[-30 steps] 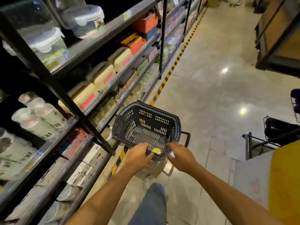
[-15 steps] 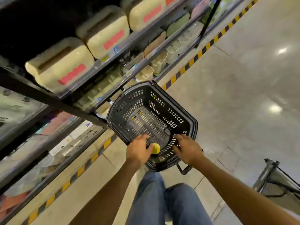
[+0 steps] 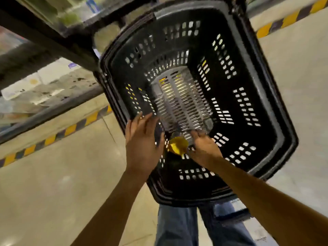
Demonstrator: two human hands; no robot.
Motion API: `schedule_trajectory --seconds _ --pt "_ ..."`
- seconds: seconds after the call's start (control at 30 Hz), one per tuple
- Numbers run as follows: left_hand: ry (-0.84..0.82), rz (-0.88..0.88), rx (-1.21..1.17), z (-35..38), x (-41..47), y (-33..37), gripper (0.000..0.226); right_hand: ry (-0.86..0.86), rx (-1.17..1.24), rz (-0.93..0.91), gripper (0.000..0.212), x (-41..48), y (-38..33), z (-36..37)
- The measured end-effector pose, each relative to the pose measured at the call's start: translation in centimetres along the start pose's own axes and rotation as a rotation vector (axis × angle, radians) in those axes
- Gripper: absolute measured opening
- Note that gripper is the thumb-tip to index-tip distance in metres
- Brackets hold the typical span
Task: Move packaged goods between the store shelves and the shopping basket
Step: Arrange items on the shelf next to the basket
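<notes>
A black perforated shopping basket fills the middle of the head view, seen from above with nothing lying on its slatted floor. My left hand hovers over its near-left wall, fingers stretched and apart. Reaching in from the right, my right hand has its fingers curled down toward the basket floor; motion blur hides whether they grip anything. Between the two hands sits a small yellow piece, touching the right hand's thumb side. I cannot tell whether it belongs to the basket.
Store shelves with blurred packaged goods run along the upper left. A yellow-and-black hazard stripe marks the floor at their foot. My jeans-clad legs stand just behind the basket. Pale tiled floor lies left and right.
The camera has tipped down and closer, so the basket now looms large. Both hands have left its near rim and sit further over its inside; the left hand's fingers have spread.
</notes>
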State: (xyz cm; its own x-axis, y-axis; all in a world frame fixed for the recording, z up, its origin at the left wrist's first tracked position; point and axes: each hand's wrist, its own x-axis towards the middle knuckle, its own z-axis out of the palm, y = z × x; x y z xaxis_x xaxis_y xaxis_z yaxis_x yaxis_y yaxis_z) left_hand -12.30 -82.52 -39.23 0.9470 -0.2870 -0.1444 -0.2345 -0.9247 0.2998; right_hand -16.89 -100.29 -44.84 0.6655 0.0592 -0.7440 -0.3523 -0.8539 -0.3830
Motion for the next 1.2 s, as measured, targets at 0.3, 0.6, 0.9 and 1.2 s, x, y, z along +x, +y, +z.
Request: schedule_trajectory --seconds 0.3,0.6,0.9,1.2 --pt "0.100 -0.003 0.090 2.9 -0.5 -0.9 0.037 -0.041 0.041 -0.026 0.085 7.6 2.6 9.1" --pt "0.113 -0.008 0.132 3.3 -0.6 -0.8 0.034 -0.032 0.104 0.003 0.086 8.5 2.9 10.5" --pt "-0.059 -0.010 0.089 2.4 -0.1 -0.7 0.041 0.045 0.093 0.115 0.094 3.8 2.4 5.1" --pt "-0.292 -0.127 -0.087 -6.5 0.2 1.7 0.048 0.167 0.033 0.058 0.093 -6.2 -1.4 -6.8"
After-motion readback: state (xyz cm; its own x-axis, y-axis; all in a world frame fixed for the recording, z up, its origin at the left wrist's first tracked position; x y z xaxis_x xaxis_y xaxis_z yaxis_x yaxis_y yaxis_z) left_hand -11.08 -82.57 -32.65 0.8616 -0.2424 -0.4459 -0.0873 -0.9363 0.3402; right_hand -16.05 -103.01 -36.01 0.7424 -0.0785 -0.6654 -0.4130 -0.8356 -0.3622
